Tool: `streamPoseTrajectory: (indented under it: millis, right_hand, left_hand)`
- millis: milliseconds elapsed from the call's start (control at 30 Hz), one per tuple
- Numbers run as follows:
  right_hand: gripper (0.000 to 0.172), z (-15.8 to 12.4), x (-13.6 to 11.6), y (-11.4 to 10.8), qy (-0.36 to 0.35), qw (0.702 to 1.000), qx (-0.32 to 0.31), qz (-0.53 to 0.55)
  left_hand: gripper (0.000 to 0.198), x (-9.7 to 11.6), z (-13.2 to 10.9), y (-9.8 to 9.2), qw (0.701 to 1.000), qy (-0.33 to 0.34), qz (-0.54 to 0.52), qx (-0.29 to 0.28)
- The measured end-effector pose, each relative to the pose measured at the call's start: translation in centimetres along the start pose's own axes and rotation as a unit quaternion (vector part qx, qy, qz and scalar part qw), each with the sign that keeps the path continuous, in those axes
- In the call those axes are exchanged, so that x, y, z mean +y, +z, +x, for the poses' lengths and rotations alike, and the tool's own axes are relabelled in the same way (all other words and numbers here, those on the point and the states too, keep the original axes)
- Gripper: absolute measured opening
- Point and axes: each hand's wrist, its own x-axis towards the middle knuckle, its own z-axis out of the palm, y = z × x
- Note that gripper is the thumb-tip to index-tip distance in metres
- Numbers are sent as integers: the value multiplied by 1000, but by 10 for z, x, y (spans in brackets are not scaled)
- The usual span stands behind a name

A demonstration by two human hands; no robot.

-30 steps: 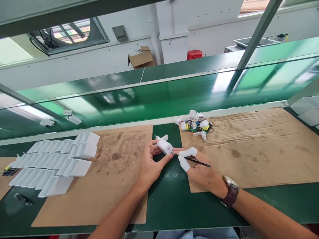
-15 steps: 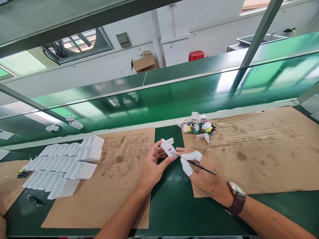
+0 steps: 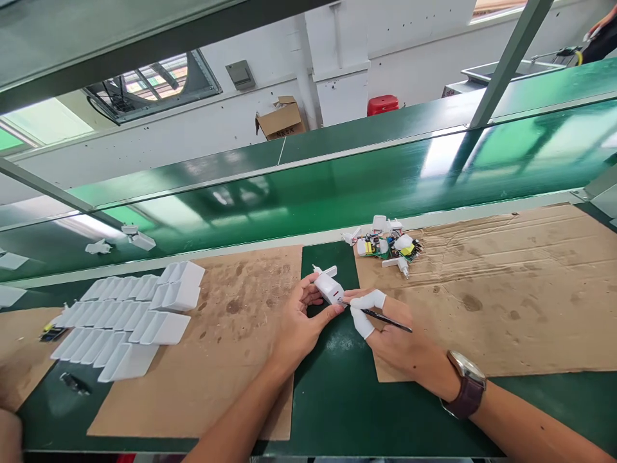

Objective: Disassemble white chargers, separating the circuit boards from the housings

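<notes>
My left hand [image 3: 306, 308] is closed round a white plug-in charger [image 3: 330, 287], which is tilted with a dark port slot facing me and its plug end pointing away. In my right hand [image 3: 390, 325], black tweezers [image 3: 385, 317] are pinched between thumb and forefinger, both covered with white finger cots. The tweezers' tip touches or nearly touches the port end of the charger; which one is too small to tell. Beyond my hands lies a pile of bare circuit boards [image 3: 369, 247] with white plug parts.
Rows of white open housings [image 3: 128, 305] stand on the left cardboard sheet [image 3: 241, 360]. Another cardboard sheet [image 3: 491, 308] covers the right side. A small dark object [image 3: 74, 384] lies at lower left. White plug pieces [image 3: 141, 239] rest on the green ledge behind. Another person's arm [image 3: 8, 431] shows at left.
The charger has turned slightly in my left hand, showing more of its side. The tweezers' tip stays at its port end. A person's hand has appeared at the far upper right.
</notes>
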Motion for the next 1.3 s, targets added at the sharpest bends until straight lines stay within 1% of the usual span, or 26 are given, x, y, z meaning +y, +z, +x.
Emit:
streamPoseTrajectory:
  millis: [133,267,367,400,533,633,700,767,867,1000,1100,1300]
  right_hand:
    - [20,-1,-1,-5,19,999,-31,-6]
    - [24,0,2,-10,42,997,-57,12]
    - [24,2,5,-12,72,994,-85,8]
    - [23,3,5,-11,83,993,-85,9]
    - [17,4,5,-9,115,992,-34,48]
    - [8,4,5,-8,139,984,-1,113]
    - [4,2,6,-8,169,971,14,171]
    - [8,-1,7,-6,187,956,16,224]
    - [18,-6,7,-1,186,944,5,272]
    - [14,-7,3,2,180,939,8,293]
    - [11,-6,1,1,174,941,7,290]
    - [15,-8,3,-2,182,945,4,272]
  left_hand:
    - [73,0,-1,2,1000,-11,14,13]
    - [74,2,-2,5,1000,-17,16,16]
    - [72,4,-3,8,999,-12,37,23]
    - [71,4,-3,8,999,-10,41,25]
    - [71,6,-3,7,1000,-11,19,15]
    - [71,8,-1,3,999,-19,-42,-4]
    - [70,10,1,0,994,-35,-97,-20]
    - [69,11,1,-2,988,-53,-140,-29]
    - [68,12,2,-3,981,-72,-180,-30]
    - [68,12,1,-3,972,-80,-219,-23]
    - [66,12,0,-3,969,-87,-231,-18]
    - [66,13,-2,-3,969,-84,-233,-14]
